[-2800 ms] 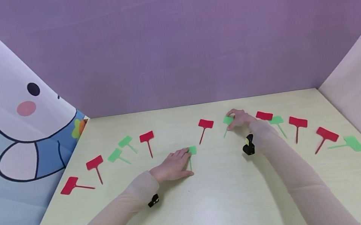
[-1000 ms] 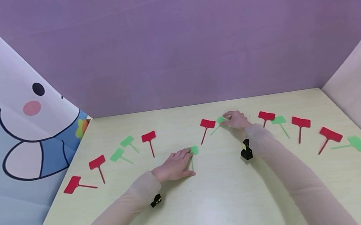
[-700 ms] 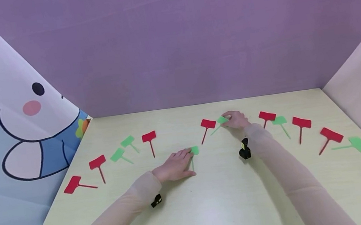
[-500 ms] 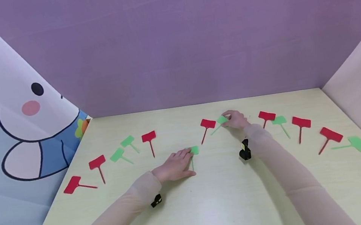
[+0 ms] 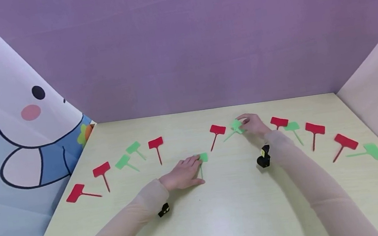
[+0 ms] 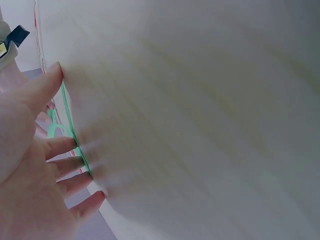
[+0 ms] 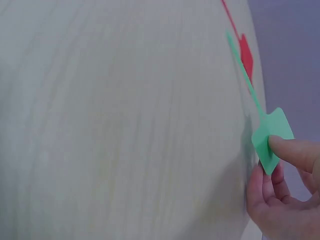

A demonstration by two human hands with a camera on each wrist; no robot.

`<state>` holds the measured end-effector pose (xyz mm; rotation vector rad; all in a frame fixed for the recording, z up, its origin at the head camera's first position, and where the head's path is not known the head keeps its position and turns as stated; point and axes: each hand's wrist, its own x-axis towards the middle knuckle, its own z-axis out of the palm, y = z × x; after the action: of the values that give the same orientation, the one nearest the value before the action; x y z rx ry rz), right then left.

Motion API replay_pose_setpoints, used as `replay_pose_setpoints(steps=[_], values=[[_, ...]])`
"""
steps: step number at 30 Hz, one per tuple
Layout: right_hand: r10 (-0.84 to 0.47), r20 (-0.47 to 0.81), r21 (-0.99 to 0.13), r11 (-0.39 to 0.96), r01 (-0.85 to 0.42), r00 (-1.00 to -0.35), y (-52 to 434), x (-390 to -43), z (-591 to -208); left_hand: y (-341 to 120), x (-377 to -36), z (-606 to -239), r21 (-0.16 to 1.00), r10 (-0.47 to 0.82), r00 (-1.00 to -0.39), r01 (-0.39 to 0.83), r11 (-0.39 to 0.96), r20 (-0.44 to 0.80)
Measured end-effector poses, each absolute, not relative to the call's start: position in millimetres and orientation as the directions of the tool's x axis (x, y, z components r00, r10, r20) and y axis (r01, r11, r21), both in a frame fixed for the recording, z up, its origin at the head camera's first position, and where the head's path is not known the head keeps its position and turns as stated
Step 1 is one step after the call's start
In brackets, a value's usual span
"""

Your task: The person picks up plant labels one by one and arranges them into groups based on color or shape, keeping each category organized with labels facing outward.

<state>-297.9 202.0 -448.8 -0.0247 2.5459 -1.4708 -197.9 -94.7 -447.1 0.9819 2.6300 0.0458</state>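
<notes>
My right hand [image 5: 255,124] pinches the head of a green T-shaped plant label [image 5: 236,125] between thumb and fingers at the back of the table. In the right wrist view that label [image 7: 267,140] is tilted, its thin stem pointing away from the hand. My left hand [image 5: 182,174] rests with fingers spread on a second green plant label [image 5: 203,157] near the middle; its fingertips [image 6: 82,172] touch the label and table, covering part of it. Just left of the pinched label lies a red plant label [image 5: 217,129].
Red and green labels lie on both sides: a red one [image 5: 155,142] and a green one [image 5: 123,162] at left, a red one [image 5: 315,128] and a green one [image 5: 374,151] at right. A purple cloth [image 5: 201,44] stands behind the table [image 5: 224,225].
The right hand first slid its green label left, turning it toward the red one, then held it there. In the last half second it has shifted right with the label. The left hand stays put.
</notes>
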Motion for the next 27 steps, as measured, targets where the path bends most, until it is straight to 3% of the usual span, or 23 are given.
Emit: replay_pose_setpoints(steps=[7,27], values=[[-0.147,-0.24,-0.895,0.417,0.16,-0.959,207,-298,-445,-95,-199,-448,0.143,0.642,-0.707,0.632,0.762,-0.296],[-0.371,-0.269,-0.912,0.394,0.112,-0.889,189,-278,-435,-94,-195,-440,0.145,0.637,-0.705,0.627,0.765,-0.311]])
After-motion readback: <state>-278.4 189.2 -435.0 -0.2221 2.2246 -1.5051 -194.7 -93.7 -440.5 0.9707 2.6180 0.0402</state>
